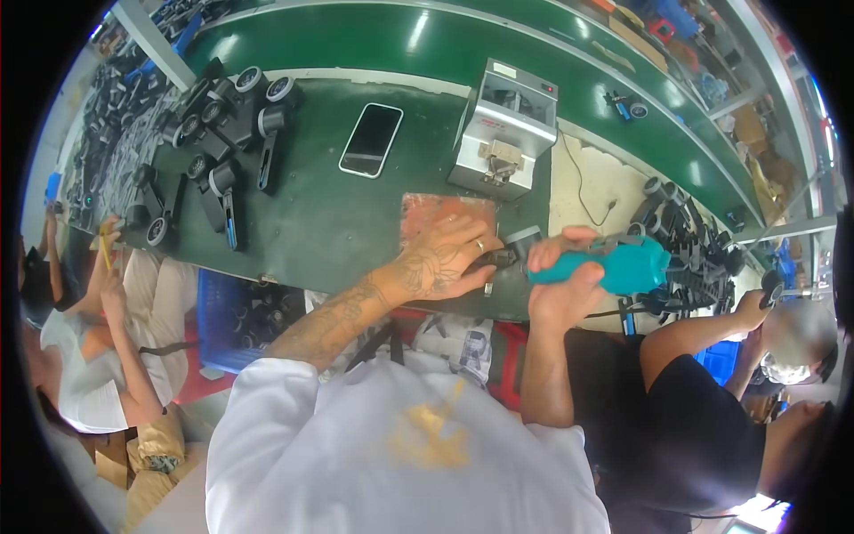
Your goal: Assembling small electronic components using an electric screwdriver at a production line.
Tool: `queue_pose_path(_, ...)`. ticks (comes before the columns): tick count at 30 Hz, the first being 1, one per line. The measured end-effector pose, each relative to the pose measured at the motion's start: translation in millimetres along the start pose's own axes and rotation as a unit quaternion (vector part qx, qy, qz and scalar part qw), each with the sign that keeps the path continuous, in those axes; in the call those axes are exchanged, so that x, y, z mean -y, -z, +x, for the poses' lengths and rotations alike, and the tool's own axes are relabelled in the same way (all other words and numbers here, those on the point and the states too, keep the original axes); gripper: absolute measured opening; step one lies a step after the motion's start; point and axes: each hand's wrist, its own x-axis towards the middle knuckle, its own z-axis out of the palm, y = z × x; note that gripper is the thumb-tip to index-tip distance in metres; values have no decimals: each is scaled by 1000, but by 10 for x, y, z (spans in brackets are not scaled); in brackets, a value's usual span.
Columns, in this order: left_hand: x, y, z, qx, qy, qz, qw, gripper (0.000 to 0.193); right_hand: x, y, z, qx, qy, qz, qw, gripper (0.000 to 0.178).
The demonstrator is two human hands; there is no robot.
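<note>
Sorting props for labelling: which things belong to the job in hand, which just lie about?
Apparently in use:
- teal tool, in the right hand
- dark part, in the left hand
- orange pad, beneath the left hand

Apparently lying about:
- phone
- silver machine, untouched

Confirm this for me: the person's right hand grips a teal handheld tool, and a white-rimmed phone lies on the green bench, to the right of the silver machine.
Not quite: in the head view, the white-rimmed phone lies to the left of the silver machine. The right hand does grip a teal handheld tool, and the phone is on the green bench.
</note>
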Motion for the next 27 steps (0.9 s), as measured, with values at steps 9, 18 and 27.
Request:
queue_pose_path(9, 24, -75, -23, -60, -17, -14, 998, 33, -147, -100, 102, 31, 10, 15, 999, 76)
queue_pose_path(18, -3, -62, 3, -48, 10, -36, 998, 31, -155, -93, 132, 30, 6, 17, 999, 75)
queue_pose_path(27, 1, -17, -20, -46, 0, 0, 999, 35, -198, -96, 156, 34, 10, 17, 999, 74)
